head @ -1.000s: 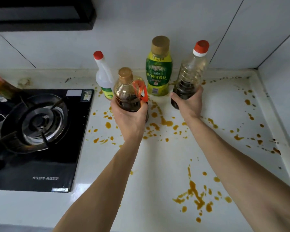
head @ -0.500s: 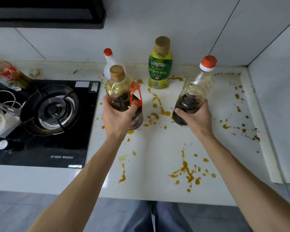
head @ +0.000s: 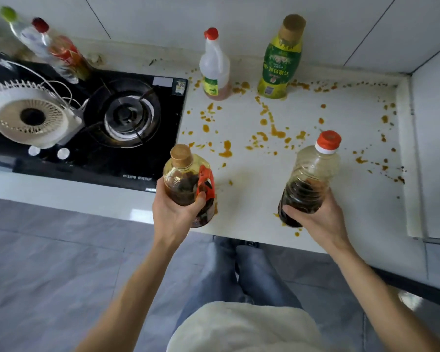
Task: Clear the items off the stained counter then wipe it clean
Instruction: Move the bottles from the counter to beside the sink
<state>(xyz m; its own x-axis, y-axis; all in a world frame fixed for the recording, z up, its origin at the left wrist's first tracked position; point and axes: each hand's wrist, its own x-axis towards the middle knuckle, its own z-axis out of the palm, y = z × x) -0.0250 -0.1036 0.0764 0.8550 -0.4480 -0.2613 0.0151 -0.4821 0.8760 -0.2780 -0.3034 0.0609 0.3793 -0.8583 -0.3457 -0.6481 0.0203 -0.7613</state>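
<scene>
My left hand [head: 174,215] grips a squat bottle of dark sauce [head: 186,177] with a tan cap and an orange handle, held over the counter's front edge. My right hand [head: 318,218] grips a taller clear bottle [head: 311,171] with a red cap and dark liquid low inside. The white counter [head: 341,123] is spattered with orange-brown stains. Against the back wall stand a white bottle with a red cap [head: 215,68] and a green-labelled bottle with a tan cap [head: 281,59].
A black gas stove [head: 127,115] lies left of the stained area, with a small white fan [head: 27,118] and cable on it. Two bottles [head: 51,47] lean behind the stove. A wall [head: 432,148] closes the right side. Grey floor and my legs are below.
Both hands have drawn the two bottles back from the wall toward the counter's front edge. The view has pulled back and tilted down, showing floor and legs.
</scene>
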